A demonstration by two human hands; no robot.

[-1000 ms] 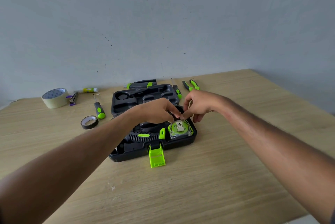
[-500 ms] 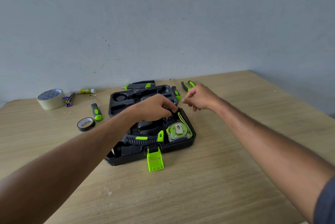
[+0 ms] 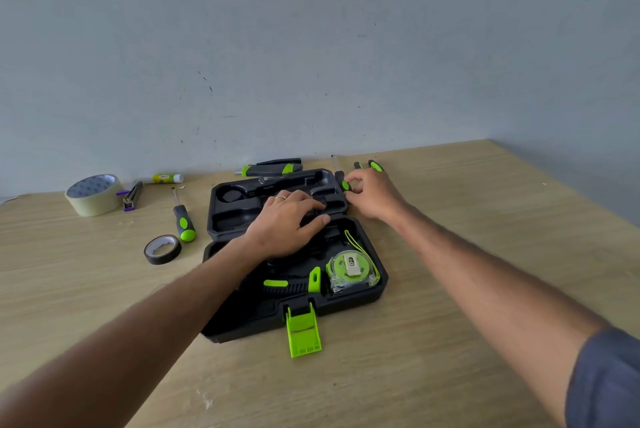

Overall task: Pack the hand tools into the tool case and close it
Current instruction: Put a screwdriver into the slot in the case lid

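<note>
No text is legible; the glue stick (image 3: 168,179) label print is too blurred.

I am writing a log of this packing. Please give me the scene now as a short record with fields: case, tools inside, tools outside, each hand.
case: case open on table, latch down
inside: tape measure
outside: screwdriver, knife, pliers
left hand: left hand rests on a dark part in the case
right hand: right hand touches second screwdriver beside the case
other: tape rolls

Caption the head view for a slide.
Left hand rests in open tool case; right hand reaches the screwdriver beside it.
</note>
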